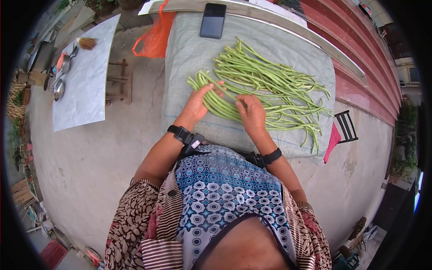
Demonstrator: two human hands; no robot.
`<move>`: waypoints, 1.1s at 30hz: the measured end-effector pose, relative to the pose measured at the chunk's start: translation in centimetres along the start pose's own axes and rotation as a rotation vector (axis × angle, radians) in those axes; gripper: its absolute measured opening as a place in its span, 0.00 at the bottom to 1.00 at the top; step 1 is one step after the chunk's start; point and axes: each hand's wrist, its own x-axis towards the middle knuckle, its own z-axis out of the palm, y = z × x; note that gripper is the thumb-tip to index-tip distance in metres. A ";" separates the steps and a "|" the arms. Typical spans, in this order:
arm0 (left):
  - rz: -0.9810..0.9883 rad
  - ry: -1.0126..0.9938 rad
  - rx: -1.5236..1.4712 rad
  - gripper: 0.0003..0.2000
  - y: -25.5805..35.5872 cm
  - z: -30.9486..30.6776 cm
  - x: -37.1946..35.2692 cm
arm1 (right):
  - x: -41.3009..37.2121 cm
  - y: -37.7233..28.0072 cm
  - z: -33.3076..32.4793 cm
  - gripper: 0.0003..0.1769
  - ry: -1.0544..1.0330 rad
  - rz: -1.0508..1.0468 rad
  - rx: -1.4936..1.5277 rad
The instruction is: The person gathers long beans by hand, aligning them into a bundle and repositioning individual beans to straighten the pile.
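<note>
Long green beans lie across a table covered with a grey-green woven sheet [184,49]. My left hand [198,101] is wrapped round one end of a bundle of green beans [220,105], whose tips stick out past the thumb. Close by on the right, my right hand [252,112] has its fingers pinched together over the same bundle, at a bean that runs up towards my left hand. Behind both hands spreads a larger pile of green beans [270,72], its thin ends trailing to the right.
A black phone [213,20] lies at the table's far edge, beside an orange plastic bag [155,36]. Long boards [270,22] run along the back. On the left, another table [87,81] holds a brush [87,43] and metal bowls [59,89]. Red steps [360,67] rise at right.
</note>
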 end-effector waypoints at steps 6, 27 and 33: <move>0.012 -0.045 -0.003 0.07 -0.5 -0.9 -0.1 | -0.2 0.5 0.0 0.08 -0.078 -0.105 -0.079; 0.025 0.147 0.100 0.08 -0.5 0.2 -0.2 | 2.6 1.9 0.7 0.09 0.124 -0.065 -0.270; 0.059 0.088 0.036 0.13 -0.7 0.3 0.0 | 1.9 -0.1 -0.3 0.08 0.037 -0.058 -0.111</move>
